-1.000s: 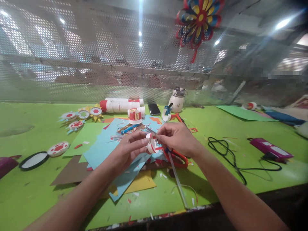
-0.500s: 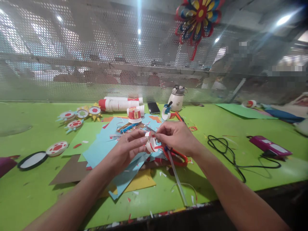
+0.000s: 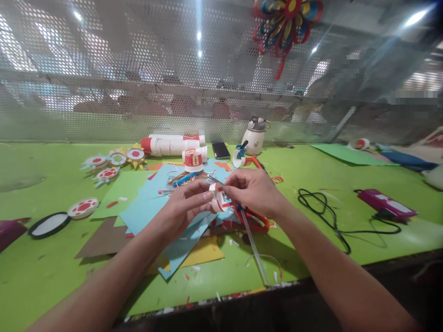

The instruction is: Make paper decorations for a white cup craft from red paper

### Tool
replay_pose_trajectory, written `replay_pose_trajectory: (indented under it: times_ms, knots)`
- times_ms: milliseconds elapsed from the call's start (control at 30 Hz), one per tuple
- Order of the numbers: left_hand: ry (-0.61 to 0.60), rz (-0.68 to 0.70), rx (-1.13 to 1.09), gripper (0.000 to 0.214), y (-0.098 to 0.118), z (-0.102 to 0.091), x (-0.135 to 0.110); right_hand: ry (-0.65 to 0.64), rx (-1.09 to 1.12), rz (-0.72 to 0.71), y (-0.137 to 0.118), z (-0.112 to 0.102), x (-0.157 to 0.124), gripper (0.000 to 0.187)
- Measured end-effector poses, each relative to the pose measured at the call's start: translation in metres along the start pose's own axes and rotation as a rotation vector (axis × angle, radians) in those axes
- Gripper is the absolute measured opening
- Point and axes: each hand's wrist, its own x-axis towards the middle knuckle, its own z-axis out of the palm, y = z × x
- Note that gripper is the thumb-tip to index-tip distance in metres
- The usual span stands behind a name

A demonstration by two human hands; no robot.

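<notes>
1. Nearest, the table's front edge crosses the view at a slant, its rim worn and patchy, with dark space below it. A translucent rod reaches almost to that edge from beneath the right hand, among paper scraps.
2. Above the table's middle, a curled white-and-red paper piece sits between both hands. The left hand grips its left side between thumb and fingers; the right hand pinches its upper right edge, the exact contact hidden by the fingertips.
3. Beneath and around the hands, blue paper overlaps a yellow sheet and a brown sheet. Red scissor handles lie just under the right hand, limiting room there.
4. The glossy green tabletop shows widely right of the right hand, as far as a looped black cord and a purple device. On the left, a black-rimmed oval lies beyond the left forearm.
5. Farther back stand white tubes, a phone lying flat and a bottle.
6. Behind the far edge rises a perforated screen; a flower ornament hangs high, with bright lamps beyond.
</notes>
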Motion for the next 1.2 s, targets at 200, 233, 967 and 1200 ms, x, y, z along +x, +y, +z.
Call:
replay_pose_trajectory:
  times_ms: [200,233,967,1200]
  knots:
    - [0.02,-0.014,-0.065,0.02,-0.001,-0.007,0.003,0.02,-0.068,-0.063,-0.003,-0.011,0.0,0.02]
    - [0.021,-0.013,-0.08,0.02,-0.001,-0.008,0.003,0.03,-0.059,-0.065,-0.003,-0.014,0.0,0.021]
    - [0.061,-0.095,-0.102,0.026,-0.001,-0.013,0.006,0.035,-0.07,-0.032,-0.001,-0.003,0.002,0.014]
    - [0.073,-0.099,-0.133,0.025,0.0,-0.014,0.005,0.107,-0.016,-0.017,0.009,-0.011,0.007,0.016]
